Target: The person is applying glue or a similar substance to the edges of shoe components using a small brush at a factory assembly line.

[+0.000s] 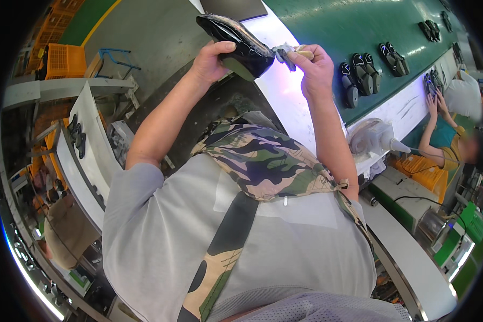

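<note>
Raised over the edge of the white bench strip, my left hand is closed around a glossy black shoe. Along the shoe's upper edge runs a pale, pinkish strip, and an olive-green part shows on its lower side. My right hand pinches a small crumpled grey cloth between thumb and fingers, right by the shoe's right end. Whether the cloth touches the shoe I cannot tell. Something yellowish shows at the right fingertips; its kind is unclear.
Several black sandals lie on the green conveyor belt to the right. A clear plastic bottle with a nozzle stands near my right forearm. Farther right, a co-worker handles footwear. Orange crates are at the far left.
</note>
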Motion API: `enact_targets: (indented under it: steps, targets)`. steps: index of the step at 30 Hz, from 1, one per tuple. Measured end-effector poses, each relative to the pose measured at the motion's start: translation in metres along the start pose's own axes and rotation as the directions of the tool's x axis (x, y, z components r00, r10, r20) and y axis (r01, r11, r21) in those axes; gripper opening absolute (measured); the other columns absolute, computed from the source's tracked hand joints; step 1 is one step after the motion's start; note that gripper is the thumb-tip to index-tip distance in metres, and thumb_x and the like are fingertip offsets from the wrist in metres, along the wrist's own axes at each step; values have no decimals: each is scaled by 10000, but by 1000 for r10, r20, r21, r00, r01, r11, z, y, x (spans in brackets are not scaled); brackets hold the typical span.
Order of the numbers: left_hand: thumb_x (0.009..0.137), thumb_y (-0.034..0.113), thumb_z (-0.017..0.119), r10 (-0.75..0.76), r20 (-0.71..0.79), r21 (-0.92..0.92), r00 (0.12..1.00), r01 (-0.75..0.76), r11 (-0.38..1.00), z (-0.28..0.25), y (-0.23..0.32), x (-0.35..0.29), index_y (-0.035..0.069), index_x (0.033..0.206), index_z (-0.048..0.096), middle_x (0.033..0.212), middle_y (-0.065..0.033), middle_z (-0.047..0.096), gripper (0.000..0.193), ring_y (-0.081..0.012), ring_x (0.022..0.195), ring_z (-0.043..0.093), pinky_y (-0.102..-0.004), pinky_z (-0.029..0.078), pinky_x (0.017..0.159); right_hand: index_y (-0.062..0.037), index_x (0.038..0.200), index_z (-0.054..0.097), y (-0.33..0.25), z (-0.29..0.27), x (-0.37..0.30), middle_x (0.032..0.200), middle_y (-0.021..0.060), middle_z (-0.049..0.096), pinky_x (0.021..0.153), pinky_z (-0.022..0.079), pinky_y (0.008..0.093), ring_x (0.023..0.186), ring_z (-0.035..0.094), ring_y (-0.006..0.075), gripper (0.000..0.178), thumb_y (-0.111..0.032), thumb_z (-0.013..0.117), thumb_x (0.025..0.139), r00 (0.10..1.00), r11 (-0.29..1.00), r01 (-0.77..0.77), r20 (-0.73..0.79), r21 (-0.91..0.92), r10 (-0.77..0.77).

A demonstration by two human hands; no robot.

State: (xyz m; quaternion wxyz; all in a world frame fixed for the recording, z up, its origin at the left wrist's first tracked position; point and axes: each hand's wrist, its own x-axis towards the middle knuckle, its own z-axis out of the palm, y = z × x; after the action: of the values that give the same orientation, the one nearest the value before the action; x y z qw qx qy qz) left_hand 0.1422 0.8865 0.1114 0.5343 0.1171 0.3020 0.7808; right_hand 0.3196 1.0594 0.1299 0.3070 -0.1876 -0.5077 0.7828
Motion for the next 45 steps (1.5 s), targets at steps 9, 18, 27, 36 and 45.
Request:
enact_targets:
  steps: [9, 18, 27, 36, 45]
  targets:
    - [740, 104, 723, 404, -136, 457, 905, -304, 836, -22, 20, -18, 5, 1085, 610, 997, -81, 663, 377, -180, 927, 624, -316, 494, 879, 7, 841, 588, 35, 42, 20, 757, 45, 598, 593, 460, 239, 644, 556, 106, 190, 56, 740, 737, 986, 993, -112, -128, -48, 105]
    - [726, 87, 785, 612, -148, 686, 777, -364, 629, -51, 45, -45, 7, 1048, 627, 995, -63, 671, 367, -159, 930, 632, -303, 502, 878, 21, 877, 614, 71, 109, 44, 778, 52, 621, 595, 449, 246, 653, 560, 117, 201, 23, 759, 738, 964, 951, -256, -117, -173, 238]
    - [677, 134, 820, 706, -287, 647, 648, -412, 642, -80, 96, -114, 17, 1047, 629, 1003, -56, 661, 433, -156, 940, 620, -309, 489, 889, -19, 883, 590, 87, 198, 60, 788, 46, 638, 578, 421, 221, 644, 568, 105, 186, -5, 748, 786, 944, 948, -303, 110, -97, 313]
    - [664, 206, 830, 835, -550, 833, 11, -66, 549, -171, 213, -335, -29, 1030, 630, 966, -98, 692, 479, -183, 874, 650, -317, 515, 824, -44, 895, 563, 135, 244, 38, 842, 43, 635, 684, 511, 232, 729, 617, 127, 163, 19, 698, 828, 801, 845, -523, 275, -109, 531]
    - [714, 356, 774, 541, -773, 445, -332, 325, 835, -237, 299, -755, 64, 895, 721, 854, -65, 700, 348, -175, 721, 657, -315, 519, 659, -51, 896, 565, 148, 277, 8, 831, 31, 623, 656, 508, 237, 722, 613, 120, 164, 20, 698, 829, 759, 801, -559, 259, -214, 598]
